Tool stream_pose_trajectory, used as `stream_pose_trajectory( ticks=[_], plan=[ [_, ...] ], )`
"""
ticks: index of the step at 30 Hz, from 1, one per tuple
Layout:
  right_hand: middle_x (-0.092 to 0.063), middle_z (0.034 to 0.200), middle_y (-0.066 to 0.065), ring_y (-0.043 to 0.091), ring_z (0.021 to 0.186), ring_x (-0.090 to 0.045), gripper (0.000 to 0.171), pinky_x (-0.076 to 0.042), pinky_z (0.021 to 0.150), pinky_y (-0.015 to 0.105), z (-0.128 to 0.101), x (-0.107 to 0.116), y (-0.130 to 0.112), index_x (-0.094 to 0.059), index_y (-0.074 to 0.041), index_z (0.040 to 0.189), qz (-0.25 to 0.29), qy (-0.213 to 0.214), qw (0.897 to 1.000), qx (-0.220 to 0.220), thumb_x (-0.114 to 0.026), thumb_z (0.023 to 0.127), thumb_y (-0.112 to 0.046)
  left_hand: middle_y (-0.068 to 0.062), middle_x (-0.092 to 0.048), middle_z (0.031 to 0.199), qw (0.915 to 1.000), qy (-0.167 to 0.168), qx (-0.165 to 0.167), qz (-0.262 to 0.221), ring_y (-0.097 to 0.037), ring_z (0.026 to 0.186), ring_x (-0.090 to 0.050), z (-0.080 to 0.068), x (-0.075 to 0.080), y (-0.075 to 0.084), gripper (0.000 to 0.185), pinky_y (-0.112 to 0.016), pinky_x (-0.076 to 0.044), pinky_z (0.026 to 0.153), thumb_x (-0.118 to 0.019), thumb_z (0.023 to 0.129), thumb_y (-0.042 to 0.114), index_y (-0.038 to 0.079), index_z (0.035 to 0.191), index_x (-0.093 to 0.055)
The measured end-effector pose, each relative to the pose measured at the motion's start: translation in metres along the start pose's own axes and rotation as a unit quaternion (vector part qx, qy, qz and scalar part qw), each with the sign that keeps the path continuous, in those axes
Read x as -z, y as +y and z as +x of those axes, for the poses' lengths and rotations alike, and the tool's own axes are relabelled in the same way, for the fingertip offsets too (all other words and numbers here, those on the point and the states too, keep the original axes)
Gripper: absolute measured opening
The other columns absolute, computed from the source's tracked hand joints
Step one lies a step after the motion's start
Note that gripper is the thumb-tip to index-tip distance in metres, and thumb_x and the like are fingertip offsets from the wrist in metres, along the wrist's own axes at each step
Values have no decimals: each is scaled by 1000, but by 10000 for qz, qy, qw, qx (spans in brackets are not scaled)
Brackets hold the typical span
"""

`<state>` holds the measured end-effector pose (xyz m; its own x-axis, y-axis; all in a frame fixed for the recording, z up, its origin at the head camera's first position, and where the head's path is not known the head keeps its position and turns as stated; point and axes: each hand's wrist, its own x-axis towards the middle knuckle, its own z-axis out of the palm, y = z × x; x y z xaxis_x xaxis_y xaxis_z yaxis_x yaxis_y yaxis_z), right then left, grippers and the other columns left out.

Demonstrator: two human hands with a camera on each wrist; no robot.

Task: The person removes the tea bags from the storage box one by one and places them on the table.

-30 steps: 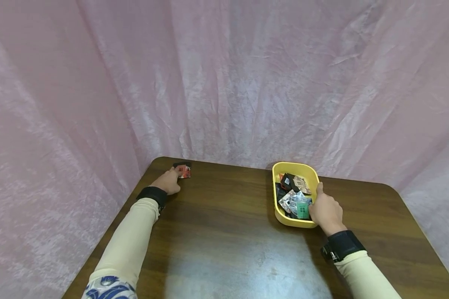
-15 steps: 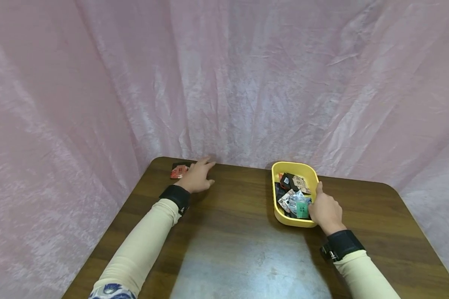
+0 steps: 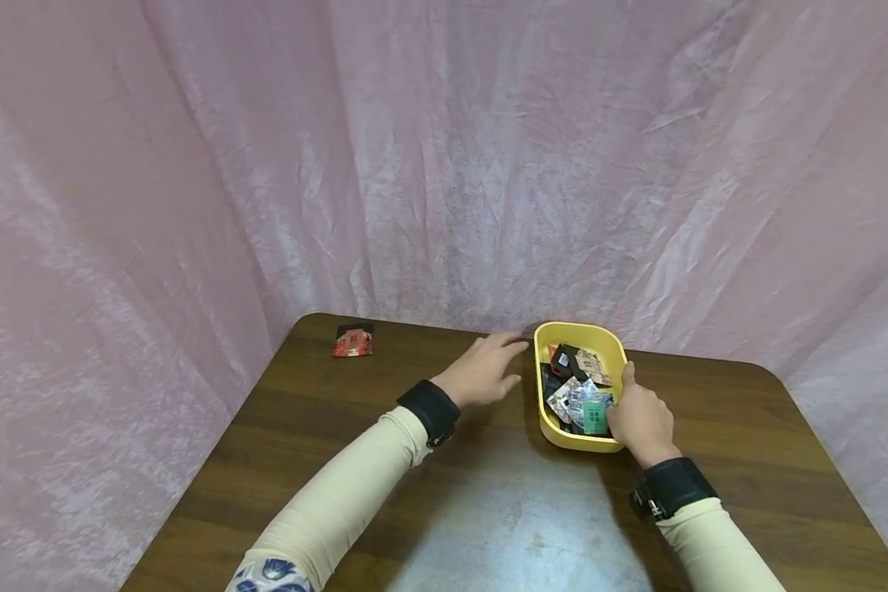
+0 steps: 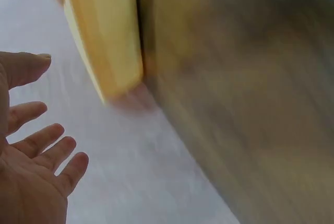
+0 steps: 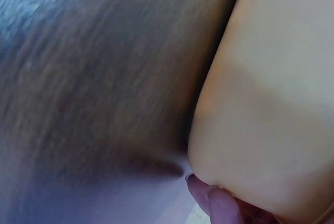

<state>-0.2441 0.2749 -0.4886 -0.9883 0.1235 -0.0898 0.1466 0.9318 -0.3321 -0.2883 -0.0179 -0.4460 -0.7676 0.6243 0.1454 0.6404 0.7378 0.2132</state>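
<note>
My left hand (image 3: 484, 370) is over the table just left of a yellow plastic bin (image 3: 544, 411), its fingers spread and apart from the bin. In the left wrist view nothing lies in that hand (image 4: 36, 182). My right hand (image 3: 642, 421) grips the bin's right wall, thumb at the inside of the rim. Two of its fingertips (image 5: 222, 203) show against the bin's outer wall (image 5: 250, 114) in the right wrist view. Inside the bin are several small flat packets, among them a green-labelled one (image 3: 595, 418) and a beige one (image 3: 590, 363). A red and black packet (image 3: 353, 339) lies far left.
The brown wooden table (image 3: 326, 444) has rounded far corners. A pink velvet curtain (image 3: 444, 164) hangs close behind its far edge and along the sides. Light reflects off the table's middle front.
My left hand has left the red and black packet, which stays on the table, and moved right to beside the bin. My right hand has kept its place on the bin.
</note>
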Motion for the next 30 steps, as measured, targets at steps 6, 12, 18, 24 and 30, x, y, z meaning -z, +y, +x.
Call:
stream_pose_trajectory(
  ticks=[6, 12, 18, 24, 30],
  plan=[
    [-69, 117, 37, 36, 72, -63, 92, -47, 58, 44, -1, -3, 0, -7, 0, 170, -18, 7, 10000, -18, -59, 96, -14, -13, -47, 167, 9991, -273, -330, 19, -25, 156, -46, 15, -26, 44, 58, -46, -43, 125, -65, 106, 28, 11, 159, -51],
    [-71, 113, 36, 36, 71, -65, 92, -48, 57, 46, -1, -6, 3, -9, 2, 169, -67, -22, 10000, 19, -62, 95, -15, -9, -53, 163, 9982, -389, -446, 133, -20, 155, -48, 28, -48, 73, 57, -36, -43, 126, -65, 106, 30, 10, 158, -52],
    [-71, 104, 34, 34, 67, -62, 91, -47, 56, 45, 0, -4, 3, -11, 3, 169, -22, 63, 10000, 59, -61, 95, -13, -4, -58, 159, 9983, -552, -164, -2, -17, 149, -53, 36, -62, 90, 59, -35, -44, 123, -67, 105, 38, 15, 157, -54],
    [-71, 105, 35, 35, 66, -63, 91, -47, 54, 45, 1, -2, 2, -10, 3, 169, -6, 80, 9999, 105, -59, 94, -13, 5, -65, 149, 9983, -429, 400, 41, -14, 139, -59, 38, -71, 95, 58, -33, -46, 116, -69, 102, 49, 23, 152, -59],
    [-71, 106, 36, 35, 66, -63, 90, -47, 54, 45, 1, -1, 3, -10, 3, 169, -34, 123, 9999, 109, -59, 95, -13, 6, -67, 138, 9974, -214, 691, 41, -13, 127, -63, 39, -72, 101, 55, -25, -47, 102, -75, 97, 50, 24, 145, -66]
  ],
)
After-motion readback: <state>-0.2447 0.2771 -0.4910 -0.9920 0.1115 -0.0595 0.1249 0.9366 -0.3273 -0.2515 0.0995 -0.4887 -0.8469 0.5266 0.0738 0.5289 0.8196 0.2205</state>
